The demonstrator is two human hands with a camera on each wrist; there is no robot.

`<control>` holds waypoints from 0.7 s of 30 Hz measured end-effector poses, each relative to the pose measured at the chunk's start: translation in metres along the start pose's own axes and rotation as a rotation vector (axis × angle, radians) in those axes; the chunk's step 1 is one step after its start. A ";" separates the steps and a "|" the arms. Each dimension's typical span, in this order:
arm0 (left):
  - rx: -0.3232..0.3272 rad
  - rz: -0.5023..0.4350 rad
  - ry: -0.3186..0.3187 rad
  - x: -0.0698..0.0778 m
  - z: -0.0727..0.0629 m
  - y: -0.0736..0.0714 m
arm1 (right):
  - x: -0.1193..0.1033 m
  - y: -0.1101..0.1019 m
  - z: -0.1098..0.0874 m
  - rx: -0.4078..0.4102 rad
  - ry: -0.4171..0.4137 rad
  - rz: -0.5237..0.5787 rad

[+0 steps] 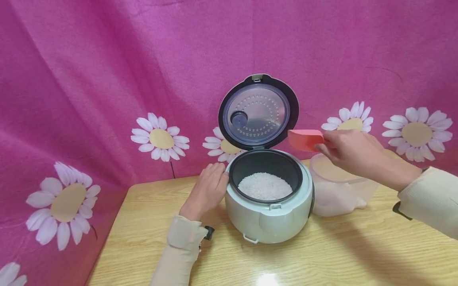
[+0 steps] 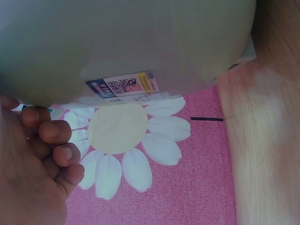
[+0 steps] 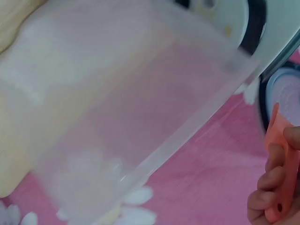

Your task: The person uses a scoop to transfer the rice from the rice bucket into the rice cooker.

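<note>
Above the gap between the cooker [image 1: 279, 226] and the tub [image 1: 368, 190] as the head view shows them, the right hand [image 1: 352, 151] grips the scoop [image 1: 305, 141], fingers curled round its handle, the blade sticking out toward 9 o'clock. The scoop's long axis runs roughly from 3 to 9 o'clock, so the blade points at the lower right edge of the raised lid [image 1: 257, 111] rather than down at the pot [image 1: 268, 162]. The rice [image 1: 264, 186] in the pot lies between 7 and 8 o'clock from the blade. The tub lies at about 4 o'clock from the blade, just beside the cooker, with the right hand covering part of its rim. That angle between blade, rice and tub seems to me the relation that matters most here. In the right wrist view, the scoop stands nearly upright, blade toward 12 o'clock, and the tub spreads from 9 to 12 o'clock of it; whether the scoop carries anything I cannot tell. At 9 o'clock on the cooker, the left hand [image 1: 209, 186] rests against its side, fingers loosely bent. It is the nearer hand to the rice, but the right hand has the scoop
</note>
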State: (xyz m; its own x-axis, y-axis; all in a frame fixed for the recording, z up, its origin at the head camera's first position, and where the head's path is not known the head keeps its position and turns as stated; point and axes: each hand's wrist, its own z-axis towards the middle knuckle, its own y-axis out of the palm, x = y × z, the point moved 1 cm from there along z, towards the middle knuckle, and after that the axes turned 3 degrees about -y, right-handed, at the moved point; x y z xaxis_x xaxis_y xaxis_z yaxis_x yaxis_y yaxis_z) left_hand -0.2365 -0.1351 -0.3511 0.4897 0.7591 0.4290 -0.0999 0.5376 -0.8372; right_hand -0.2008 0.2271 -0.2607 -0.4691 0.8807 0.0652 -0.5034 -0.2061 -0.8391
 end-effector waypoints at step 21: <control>0.010 0.003 0.005 0.001 -0.001 0.000 | 0.069 -0.021 -0.047 -0.388 0.239 -0.156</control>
State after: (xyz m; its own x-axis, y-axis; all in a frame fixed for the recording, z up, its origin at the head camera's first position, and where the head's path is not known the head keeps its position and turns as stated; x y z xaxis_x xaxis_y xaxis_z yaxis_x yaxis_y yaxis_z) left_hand -0.2355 -0.1348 -0.3504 0.4939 0.7589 0.4243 -0.1103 0.5388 -0.8352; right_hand -0.1883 0.3119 -0.2643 -0.2069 0.9711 0.1191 -0.2251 0.0712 -0.9717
